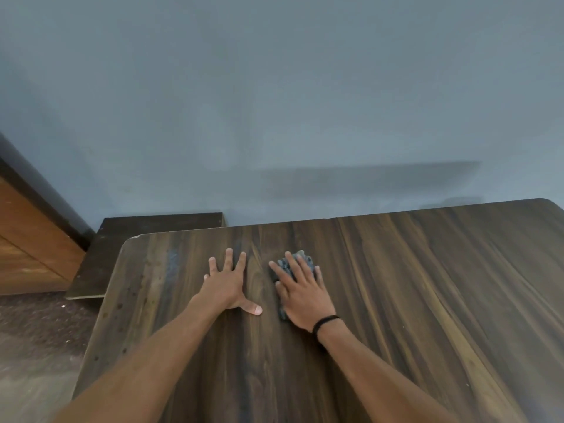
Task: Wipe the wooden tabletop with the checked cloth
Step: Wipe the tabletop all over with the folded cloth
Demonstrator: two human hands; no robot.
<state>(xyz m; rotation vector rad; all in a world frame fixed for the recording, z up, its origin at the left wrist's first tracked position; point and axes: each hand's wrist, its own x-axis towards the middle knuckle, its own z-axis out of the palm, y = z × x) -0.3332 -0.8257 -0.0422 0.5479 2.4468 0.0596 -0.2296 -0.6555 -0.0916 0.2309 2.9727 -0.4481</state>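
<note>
The dark wooden tabletop (412, 285) fills the lower right of the head view, its far edge against the wall. My right hand (302, 293) lies flat on the blue-grey checked cloth (297, 258), pressing it onto the wood; the cloth shows past my fingertips and along the thumb side, the rest hidden under the palm. A black band circles my right wrist. My left hand (227, 283) rests flat on the bare wood just left of the cloth, fingers spread, holding nothing.
A grey-blue wall (274, 102) stands right behind the table. A low dark wooden board (122, 236) sits beyond the table's left corner. A brown wooden cabinet (27, 248) stands at far left above a speckled floor (36, 346).
</note>
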